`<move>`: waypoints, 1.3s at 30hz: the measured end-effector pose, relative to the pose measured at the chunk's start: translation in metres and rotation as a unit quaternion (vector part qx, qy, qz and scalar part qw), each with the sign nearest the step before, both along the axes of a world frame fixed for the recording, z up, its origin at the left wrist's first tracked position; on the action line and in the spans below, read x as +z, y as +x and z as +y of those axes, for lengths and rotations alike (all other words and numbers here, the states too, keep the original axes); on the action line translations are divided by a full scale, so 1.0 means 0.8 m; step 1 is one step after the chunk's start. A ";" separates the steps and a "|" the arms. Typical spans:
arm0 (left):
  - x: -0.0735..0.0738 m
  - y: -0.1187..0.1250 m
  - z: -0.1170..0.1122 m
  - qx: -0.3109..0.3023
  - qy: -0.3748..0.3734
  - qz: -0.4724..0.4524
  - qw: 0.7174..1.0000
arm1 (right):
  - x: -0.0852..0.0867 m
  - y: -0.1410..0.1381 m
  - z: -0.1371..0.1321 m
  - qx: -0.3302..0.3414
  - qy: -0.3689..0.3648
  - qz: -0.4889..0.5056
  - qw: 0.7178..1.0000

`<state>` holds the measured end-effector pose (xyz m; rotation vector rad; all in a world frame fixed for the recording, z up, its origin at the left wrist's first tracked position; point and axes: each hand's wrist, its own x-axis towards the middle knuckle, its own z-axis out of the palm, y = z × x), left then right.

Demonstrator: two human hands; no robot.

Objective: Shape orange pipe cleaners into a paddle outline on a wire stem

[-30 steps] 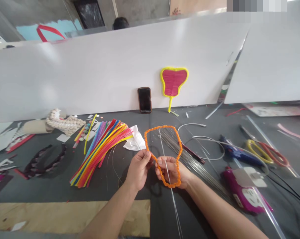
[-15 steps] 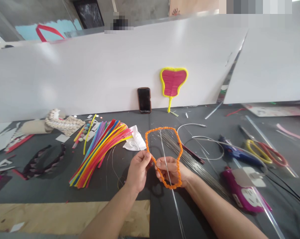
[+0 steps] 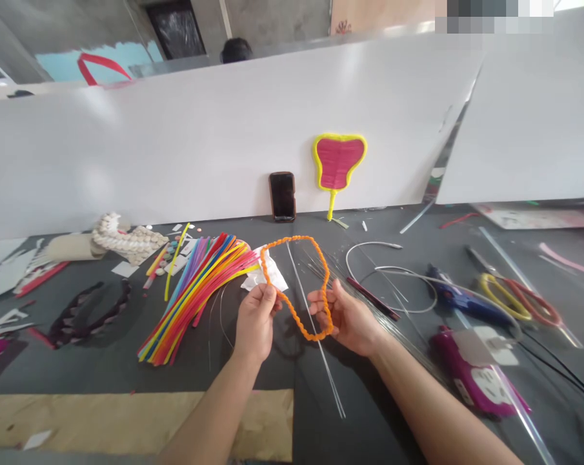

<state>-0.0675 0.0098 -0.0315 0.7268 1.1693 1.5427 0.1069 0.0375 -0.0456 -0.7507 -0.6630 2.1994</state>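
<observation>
I hold an orange pipe-cleaner loop (image 3: 298, 244) in both hands above the dark table (image 3: 79, 361). My left hand (image 3: 253, 318) pinches its left side near the bottom. My right hand (image 3: 350, 320) grips its right side between thumb and fingers. A thin metal wire (image 3: 315, 336) runs down under the loop, between my hands. A bundle of coloured pipe cleaners (image 3: 195, 290) lies just left of my left hand, with a crumpled white paper (image 3: 265, 274) behind the loop.
Thin wires (image 3: 393, 329) fan out to the right. A blue glue gun (image 3: 461, 300), a magenta glue gun (image 3: 475, 371), scissors (image 3: 519, 294), a phone (image 3: 282, 196) and a pink-and-yellow fan shape (image 3: 339, 161) stand by the white board. Shells (image 3: 124, 239) and a dark headband (image 3: 88, 313) lie left.
Both hands have shifted left with the loop, and the loop has tilted to the left. My right hand has moved from the loop's bottom to its right side. The wire now lies lower.
</observation>
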 end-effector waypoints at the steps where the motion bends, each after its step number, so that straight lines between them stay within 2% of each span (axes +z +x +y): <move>1: -0.001 0.000 0.000 0.007 0.002 0.014 1.000 | 0.003 0.002 0.000 -0.003 0.015 -0.013 1.000; 3: 0.000 0.000 -0.001 0.007 0.006 0.029 1.000 | 0.006 0.005 -0.001 -0.005 0.057 -0.050 0.997; 5: 0.001 0.003 -0.001 -0.022 0.006 0.020 1.000 | 0.008 0.006 -0.003 -0.006 0.087 -0.078 0.993; 8: 0.003 0.010 -0.005 -0.111 -0.031 -0.016 0.993 | 0.006 0.005 -0.003 -0.036 0.108 -0.078 0.991; 12: 0.002 0.020 -0.012 -0.225 -0.102 -0.033 0.968 | 0.005 0.004 0.000 -0.092 0.130 -0.067 0.985; 16: 0.000 0.025 -0.016 -0.273 -0.135 -0.021 0.952 | 0.008 0.006 0.003 -0.131 0.141 -0.086 0.977; 22: -0.002 0.029 -0.015 -0.269 -0.190 -0.027 0.944 | 0.008 0.008 0.004 -0.166 0.155 -0.101 0.969; 27: -0.007 0.034 -0.018 -0.259 -0.189 -0.017 0.947 | 0.004 0.005 0.003 -0.164 0.183 -0.122 0.962; 30: -0.006 0.030 -0.016 -0.221 -0.175 -0.028 0.959 | 0.003 0.004 0.002 -0.163 0.192 -0.141 0.958; 32: -0.003 0.024 -0.011 -0.183 -0.156 -0.042 0.970 | 0.003 0.002 0.001 -0.136 0.194 -0.171 0.956; 37: 0.004 0.007 0.000 -0.092 -0.102 -0.063 0.989 | -0.007 -0.010 -0.011 0.029 0.237 -0.236 0.942; 39: 0.003 0.004 0.002 -0.074 -0.088 -0.070 0.991 | -0.015 -0.017 -0.018 0.066 0.241 -0.239 0.938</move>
